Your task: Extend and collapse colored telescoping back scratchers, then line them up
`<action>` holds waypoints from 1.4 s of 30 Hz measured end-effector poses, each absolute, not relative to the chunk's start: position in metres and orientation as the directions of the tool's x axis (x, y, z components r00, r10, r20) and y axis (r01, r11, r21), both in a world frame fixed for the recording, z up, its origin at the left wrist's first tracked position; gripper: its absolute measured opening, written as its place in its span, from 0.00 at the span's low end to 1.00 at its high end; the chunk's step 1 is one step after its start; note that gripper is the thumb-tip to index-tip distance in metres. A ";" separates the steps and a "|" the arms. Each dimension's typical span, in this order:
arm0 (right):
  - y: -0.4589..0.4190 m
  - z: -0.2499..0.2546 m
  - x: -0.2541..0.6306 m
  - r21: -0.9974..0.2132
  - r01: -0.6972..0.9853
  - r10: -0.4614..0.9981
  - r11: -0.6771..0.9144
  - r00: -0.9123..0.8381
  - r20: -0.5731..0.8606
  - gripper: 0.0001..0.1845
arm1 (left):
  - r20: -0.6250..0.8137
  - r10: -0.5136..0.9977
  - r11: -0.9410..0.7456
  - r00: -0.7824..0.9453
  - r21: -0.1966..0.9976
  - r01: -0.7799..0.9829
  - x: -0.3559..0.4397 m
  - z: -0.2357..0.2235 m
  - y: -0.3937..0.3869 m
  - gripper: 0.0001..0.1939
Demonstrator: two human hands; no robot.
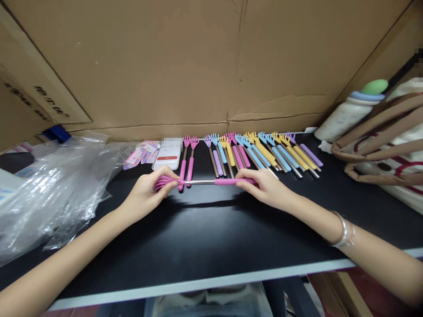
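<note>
A pink back scratcher [201, 182] with a metal rod is held level just above the black table. My left hand [153, 187] pinches its clawed head, while my right hand [261, 185] grips the pink handle at the other end. Behind it lie two more pink back scratchers [191, 165], claws pointing away from me. To their right is a row of several back scratchers [261, 152] in purple, blue, yellow and pink; many show a metal rod and a coloured handle sleeve lying side by side.
Clear plastic bags [66, 189] are heaped at the left, near pink printed cards [142, 154] and a phone [168, 154] showing a timer. At the right stand a white bottle [346, 114] and a bag with brown straps [390, 145]. Cardboard [158, 66] walls the back.
</note>
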State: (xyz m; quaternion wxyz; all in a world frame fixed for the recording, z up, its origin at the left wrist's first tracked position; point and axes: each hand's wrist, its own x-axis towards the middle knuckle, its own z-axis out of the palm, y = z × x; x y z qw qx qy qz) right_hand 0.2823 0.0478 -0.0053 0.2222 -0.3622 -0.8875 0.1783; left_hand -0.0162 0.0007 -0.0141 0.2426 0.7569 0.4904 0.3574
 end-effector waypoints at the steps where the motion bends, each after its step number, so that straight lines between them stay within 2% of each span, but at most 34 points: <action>1: 0.047 -0.005 0.283 -0.452 0.571 0.718 0.685 -0.637 0.283 0.15 | 0.296 0.919 -0.394 0.261 0.728 0.561 -0.016 -0.014 0.001 0.10; 10: 0.048 -0.010 0.287 -0.236 0.618 0.654 0.750 -0.640 0.403 0.14 | 0.233 0.937 -0.338 0.259 0.788 0.515 -0.015 -0.014 0.001 0.11; 14: 0.048 -0.012 0.288 -0.198 0.629 0.644 0.752 -0.636 0.425 0.13 | 0.234 0.939 -0.333 0.253 0.803 0.494 -0.014 -0.016 0.001 0.11; 23: 0.047 -0.008 0.284 -0.290 0.624 0.683 0.725 -0.597 0.422 0.12 | 0.253 0.943 -0.329 0.218 0.812 0.481 -0.010 -0.013 0.000 0.12; 33: 0.047 -0.004 0.282 -0.446 0.581 0.729 0.681 -0.595 0.337 0.14 | 0.233 0.951 -0.303 0.204 0.835 0.459 -0.010 -0.013 0.002 0.11; 42: 0.048 -0.003 0.283 -0.471 0.595 0.747 0.652 -0.610 0.264 0.15 | 0.233 0.946 -0.317 0.226 0.808 0.496 -0.010 -0.010 0.001 0.11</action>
